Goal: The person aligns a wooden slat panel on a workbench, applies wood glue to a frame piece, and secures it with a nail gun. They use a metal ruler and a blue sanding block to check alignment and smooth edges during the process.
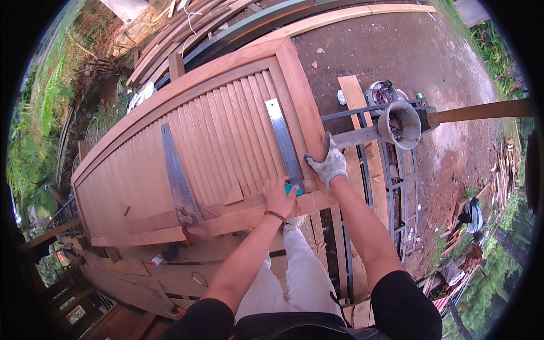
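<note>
A large reddish-brown wooden panel (298,85) with angled slats, like a louvred door, lies in front of me. A metal square (281,136) with a teal stock rests along its right end, its blade pointing away from me. My bare left hand (279,197) is closed at the teal stock, near the panel's front edge. My right hand (330,163), in a pale work glove, lies on the right edge of the frame, thumb spread from its fingers, beside the square. Farther left, a handsaw (177,173) lies across the slats, handle toward me. A small wood offcut (233,194) sits between saw and square.
A grey bucket (399,126) stands to the right on a dark metal frame (391,187) with planks around it. Lumber (209,22) is stacked beyond the panel. More boards (127,272) lie at near left, with a small bottle (157,259).
</note>
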Available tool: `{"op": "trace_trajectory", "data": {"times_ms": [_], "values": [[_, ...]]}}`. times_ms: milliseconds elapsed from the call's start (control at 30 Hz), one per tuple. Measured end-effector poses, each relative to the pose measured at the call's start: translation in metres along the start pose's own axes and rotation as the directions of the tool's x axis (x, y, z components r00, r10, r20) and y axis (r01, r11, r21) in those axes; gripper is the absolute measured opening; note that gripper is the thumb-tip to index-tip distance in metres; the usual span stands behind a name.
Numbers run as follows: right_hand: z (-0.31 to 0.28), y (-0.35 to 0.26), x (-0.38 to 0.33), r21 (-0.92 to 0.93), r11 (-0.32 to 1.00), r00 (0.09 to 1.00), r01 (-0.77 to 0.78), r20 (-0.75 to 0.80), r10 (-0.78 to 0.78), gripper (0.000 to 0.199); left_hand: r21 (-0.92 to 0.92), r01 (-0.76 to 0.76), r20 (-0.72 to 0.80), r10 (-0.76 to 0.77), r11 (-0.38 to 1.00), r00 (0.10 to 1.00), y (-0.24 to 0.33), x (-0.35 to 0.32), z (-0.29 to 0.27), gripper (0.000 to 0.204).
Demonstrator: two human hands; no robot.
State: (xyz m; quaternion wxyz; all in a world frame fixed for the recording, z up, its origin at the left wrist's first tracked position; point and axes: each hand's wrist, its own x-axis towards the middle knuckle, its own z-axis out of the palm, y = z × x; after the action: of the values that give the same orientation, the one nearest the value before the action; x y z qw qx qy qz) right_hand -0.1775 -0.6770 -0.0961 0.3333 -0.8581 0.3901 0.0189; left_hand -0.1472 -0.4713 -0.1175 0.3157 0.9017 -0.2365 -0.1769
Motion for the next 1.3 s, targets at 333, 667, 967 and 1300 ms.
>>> {"op": "trace_trajectory", "data": {"times_ms": [333, 667, 967, 1300], "values": [[-0.01, 0.002, 0.003, 0.061, 0.995, 0.981, -0.081, 0.182, 0.069, 0.102, 0.008, 0.078, 0.058, -0.078, 0.997, 0.995, 0.027, 0.015, -0.009, 0.022], [0.001, 0.015, 0.001, 0.049, 0.999, 0.992, -0.013, 0.127, 0.007, 0.106, -0.052, 0.155, 0.036, -0.154, 0.986, 0.987, 0.039, 0.012, 0.012, 0.021], [-0.002, 0.013, 0.003, 0.096, 0.995, 0.984, -0.027, 0.176, 0.01, 0.1, -0.04, 0.159, -0.03, -0.16, 0.986, 0.987, 0.04, 0.011, 0.012, 0.02], [0.022, 0.053, 0.012, 0.318, 0.948, 0.989, -0.031, 0.147, -0.017, 0.068, 0.021, 0.146, -0.055, -0.145, 0.989, 0.988, 0.043, 0.005, 0.019, 0.02]]}}
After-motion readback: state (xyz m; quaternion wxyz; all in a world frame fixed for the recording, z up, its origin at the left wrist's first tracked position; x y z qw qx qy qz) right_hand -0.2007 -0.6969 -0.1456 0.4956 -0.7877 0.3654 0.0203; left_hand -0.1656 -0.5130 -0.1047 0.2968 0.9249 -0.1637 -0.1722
